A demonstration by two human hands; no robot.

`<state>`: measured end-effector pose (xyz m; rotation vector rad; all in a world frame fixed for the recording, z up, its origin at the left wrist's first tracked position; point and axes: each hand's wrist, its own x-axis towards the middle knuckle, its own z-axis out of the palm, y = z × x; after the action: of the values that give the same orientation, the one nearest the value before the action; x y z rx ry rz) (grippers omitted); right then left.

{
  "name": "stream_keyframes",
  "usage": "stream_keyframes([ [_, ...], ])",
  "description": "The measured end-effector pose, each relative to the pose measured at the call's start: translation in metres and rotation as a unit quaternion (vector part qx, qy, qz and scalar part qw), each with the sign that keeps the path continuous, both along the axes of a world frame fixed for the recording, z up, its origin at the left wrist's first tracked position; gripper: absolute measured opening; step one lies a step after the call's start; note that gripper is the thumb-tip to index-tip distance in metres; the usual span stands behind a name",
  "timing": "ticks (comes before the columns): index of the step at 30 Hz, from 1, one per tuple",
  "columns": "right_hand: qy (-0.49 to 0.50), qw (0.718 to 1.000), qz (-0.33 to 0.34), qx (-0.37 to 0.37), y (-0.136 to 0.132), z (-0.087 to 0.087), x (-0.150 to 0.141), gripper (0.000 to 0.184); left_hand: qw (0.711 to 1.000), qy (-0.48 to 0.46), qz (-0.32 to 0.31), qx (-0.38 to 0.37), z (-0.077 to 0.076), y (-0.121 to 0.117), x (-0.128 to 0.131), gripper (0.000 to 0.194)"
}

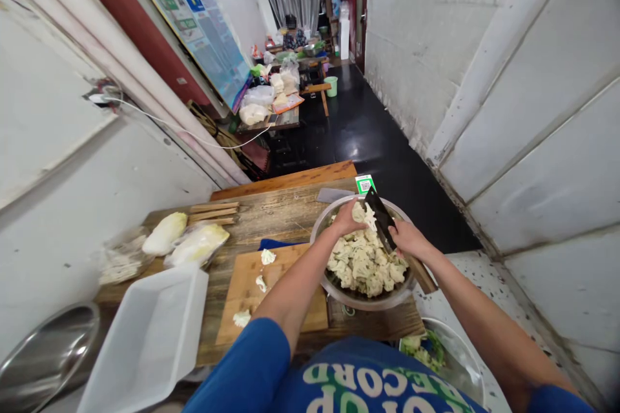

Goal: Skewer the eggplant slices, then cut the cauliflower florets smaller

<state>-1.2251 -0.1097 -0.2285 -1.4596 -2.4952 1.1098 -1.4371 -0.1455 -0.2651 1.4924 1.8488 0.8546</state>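
Over a large metal bowl [317, 232] heaped with cut cauliflower [361, 261], my left hand [347, 221] curls its fingers and thumb around a white cauliflower piece [369, 214]. My right hand [409, 239] grips a cleaver [380, 216] with a dark blade and wooden handle. The blade stands beside the held piece, its tip pointing away from me. To the left of the bowl is a wooden cutting board [290, 284], where a few small florets [268, 257] lie scattered.
Two wrapped Chinese cabbages [165, 234] lie at the table's left, behind a white plastic tub [150, 329]. A steel basin [48, 355] is at far left. A bowl of green trimmings [455, 355] sits low at right. A person [292, 35] is at a far table.
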Motion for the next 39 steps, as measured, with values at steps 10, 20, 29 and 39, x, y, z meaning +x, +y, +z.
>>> stream_keyframes([
  [10, 0.090, 0.991, -0.092, -0.037, -0.014, -0.019, 0.052, 0.028, 0.972, 0.168, 0.016, -0.166, -0.025, -0.034, -0.019, 0.056],
  [20, 0.203, 0.957, -0.171, -0.114, -0.053, -0.032, 0.063, 0.027, 0.984, -0.095, 0.100, -0.115, -0.009, -0.046, -0.035, 0.018],
  [29, 0.207, 0.952, -0.137, -0.180, -0.092, -0.012, 0.029, 0.025, 0.848, -0.462, 0.261, 0.006, -0.001, -0.156, -0.060, 0.034],
  [39, -0.013, 0.971, 0.240, -0.010, -0.175, -0.023, -0.071, 0.031, 0.777, -0.373, 0.493, 0.120, -0.089, -0.310, -0.060, 0.036],
])
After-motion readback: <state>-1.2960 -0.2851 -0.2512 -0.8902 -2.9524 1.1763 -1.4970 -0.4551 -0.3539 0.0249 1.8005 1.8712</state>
